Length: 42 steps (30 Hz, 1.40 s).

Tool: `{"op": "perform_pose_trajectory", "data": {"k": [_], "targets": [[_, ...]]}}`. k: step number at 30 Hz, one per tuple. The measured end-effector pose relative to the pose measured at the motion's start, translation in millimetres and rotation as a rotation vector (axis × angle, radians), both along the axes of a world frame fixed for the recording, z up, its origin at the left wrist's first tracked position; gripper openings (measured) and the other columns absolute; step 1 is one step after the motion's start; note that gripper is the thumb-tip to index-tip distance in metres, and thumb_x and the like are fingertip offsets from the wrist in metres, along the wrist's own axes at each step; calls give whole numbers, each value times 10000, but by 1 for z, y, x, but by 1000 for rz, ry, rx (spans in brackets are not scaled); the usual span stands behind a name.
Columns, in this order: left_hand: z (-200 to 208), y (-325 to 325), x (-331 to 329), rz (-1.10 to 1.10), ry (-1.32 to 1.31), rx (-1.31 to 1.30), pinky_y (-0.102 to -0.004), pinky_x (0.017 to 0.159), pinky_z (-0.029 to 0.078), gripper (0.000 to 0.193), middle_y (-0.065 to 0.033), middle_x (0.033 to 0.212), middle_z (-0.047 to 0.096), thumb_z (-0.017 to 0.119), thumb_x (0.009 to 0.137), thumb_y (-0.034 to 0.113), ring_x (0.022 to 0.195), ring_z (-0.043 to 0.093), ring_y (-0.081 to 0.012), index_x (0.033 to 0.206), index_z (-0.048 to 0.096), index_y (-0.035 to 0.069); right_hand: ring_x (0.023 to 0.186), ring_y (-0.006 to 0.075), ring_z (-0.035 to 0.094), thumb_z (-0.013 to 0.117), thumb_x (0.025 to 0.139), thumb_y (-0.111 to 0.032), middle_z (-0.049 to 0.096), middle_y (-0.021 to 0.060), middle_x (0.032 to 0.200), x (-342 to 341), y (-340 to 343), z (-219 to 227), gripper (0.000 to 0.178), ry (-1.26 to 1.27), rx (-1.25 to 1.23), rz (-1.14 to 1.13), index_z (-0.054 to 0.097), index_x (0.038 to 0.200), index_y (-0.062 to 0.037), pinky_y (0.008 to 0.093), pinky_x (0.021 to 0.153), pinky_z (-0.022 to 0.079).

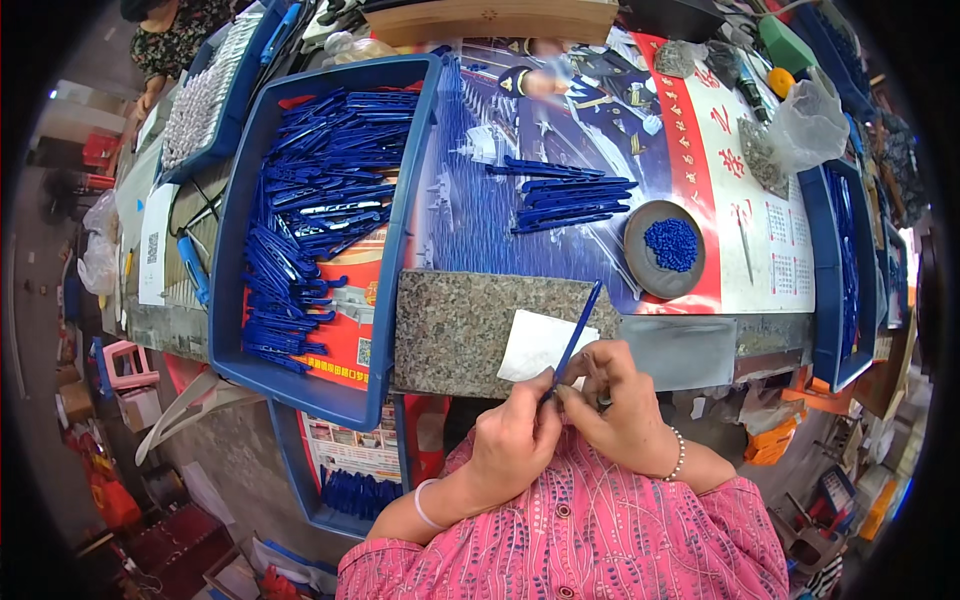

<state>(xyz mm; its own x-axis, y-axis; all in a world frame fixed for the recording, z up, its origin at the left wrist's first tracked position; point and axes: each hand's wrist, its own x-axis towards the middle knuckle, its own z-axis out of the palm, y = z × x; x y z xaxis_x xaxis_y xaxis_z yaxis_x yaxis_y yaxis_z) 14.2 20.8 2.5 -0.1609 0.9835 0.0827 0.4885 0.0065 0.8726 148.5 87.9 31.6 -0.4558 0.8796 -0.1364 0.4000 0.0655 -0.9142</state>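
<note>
Over the front edge of the granite slab (450,330), my hands meet around one slim dark-blue stick-like piece (584,325). It slants up and to the right, clear of my fingers at its upper end. My left hand (508,440) pinches its lower end. Close beside it, the fingertips of my right hand (622,408) are curled in at the same spot; whether they grip the piece or something small is hidden. Under the piece lies a square of white paper (532,345). Similar blue pieces (572,203) lie in a loose pile farther back, left of a round dish (637,262) of tiny blue pellets (671,245).
A large blue tray (424,120) of blue pieces stands left; another tray (292,470) sits lower. More blue pieces fill a tray (825,260) on the right. Tweezers (746,250) lie on the poster. At the far left, a person (175,45) is near a tray of white pieces (212,95).
</note>
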Motion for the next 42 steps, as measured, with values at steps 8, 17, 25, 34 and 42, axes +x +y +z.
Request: {"op": "perform_pose_trajectory", "data": {"k": [8, 17, 25, 34, 42], "targets": [[7, -2, 0, 28, -129, -67, -349, 554, 530, 267, -178, 789, 651, 601, 790, -14, 640, 668, -276, 1049, 554, -50, 644, 311, 581, 606, 816, -61, 554, 143, 746, 7, 6, 0, 95, -70, 8, 193, 562, 860, 10, 373, 562, 446], [2, -4, 0, 32, -131, -2, -250, 497, 459, 181, -108, 671, 629, 605, 807, -44, 571, 625, -113, 966, 521, -40, 564, 230, 522, 621, 785, -2, 533, 120, 711, 5, 1, -8, 102, 27, 117, 168, 572, 873, 13, 319, 515, 402], [-2, -7, 0, -46, 139, 43, -381, 541, 519, 297, -201, 794, 633, 599, 784, -21, 633, 647, -319, 1067, 529, -76, 680, 358, 585, 577, 798, -36, 569, 163, 780, -5, -5, -3, 73, -148, 110, 153, 544, 853, 0, 425, 577, 463], [-2, -8, -7, 5, -561, -229, -286, 636, 552, 211, -169, 899, 673, 548, 853, -20, 790, 692, -192, 1057, 514, -60, 681, 96, 580, 620, 838, -75, 614, 49, 809, 11, 18, -9, 163, 38, -316, 123, 574, 947, 37, 250, 599, 466], [7, -11, -12, -143, -892, -441, -301, 823, 539, 231, -164, 1016, 642, 460, 905, -48, 924, 653, -201, 1133, 459, -83, 489, 45, 456, 582, 879, -91, 533, 9, 725, 6, 25, -11, 195, 365, -659, -113, 535, 1029, 24, 184, 428, 390]]}}
